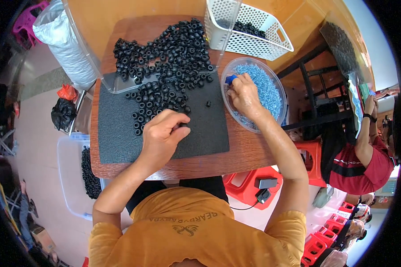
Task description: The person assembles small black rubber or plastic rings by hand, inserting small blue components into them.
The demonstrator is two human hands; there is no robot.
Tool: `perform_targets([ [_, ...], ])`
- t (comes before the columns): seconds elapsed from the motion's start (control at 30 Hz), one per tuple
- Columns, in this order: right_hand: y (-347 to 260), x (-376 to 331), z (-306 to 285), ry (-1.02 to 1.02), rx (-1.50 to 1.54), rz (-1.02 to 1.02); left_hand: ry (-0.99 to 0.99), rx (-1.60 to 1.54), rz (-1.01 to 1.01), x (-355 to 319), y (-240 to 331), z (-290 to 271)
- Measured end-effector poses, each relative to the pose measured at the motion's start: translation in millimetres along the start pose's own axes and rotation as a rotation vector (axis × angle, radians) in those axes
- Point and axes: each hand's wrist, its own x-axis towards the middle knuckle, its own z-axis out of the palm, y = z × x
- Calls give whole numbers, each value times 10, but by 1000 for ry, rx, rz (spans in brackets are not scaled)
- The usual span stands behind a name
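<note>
My left hand is over the dark grey mat, thumb and forefinger pinched on a small black piece that is mostly hidden. It looks like one of the short, hollow black rings heaped just beyond the hand. My right hand reaches into a round clear plastic tub of small, pale blue, see-through pieces. Its fingers are curled together. A bright blue bit shows at the fingertips; whether it is worn or held I cannot tell. One black ring lies alone between the hands.
A clear plastic panel slants over the heap. Behind stands a white perforated basket with black pieces. A clear bin sits low at left, red stools at right. Beyond them, a person in a red shirt works.
</note>
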Motion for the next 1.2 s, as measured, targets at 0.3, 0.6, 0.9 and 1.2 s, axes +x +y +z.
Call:
perform_targets([
  [0.3,-59,-8,21,100,145,160,35,-943,-569,-239,-64,54],
  [0.6,-1005,-252,-418,-16,534,272,46,-1165,-615,-315,-98,144],
  [0.9,-1353,-320,-418,-87,792,176,56,-758,-361,-364,12,120],
  [1.2,-1439,-402,-306,-144,1018,547,113,-908,-406,-441,13,165],
])
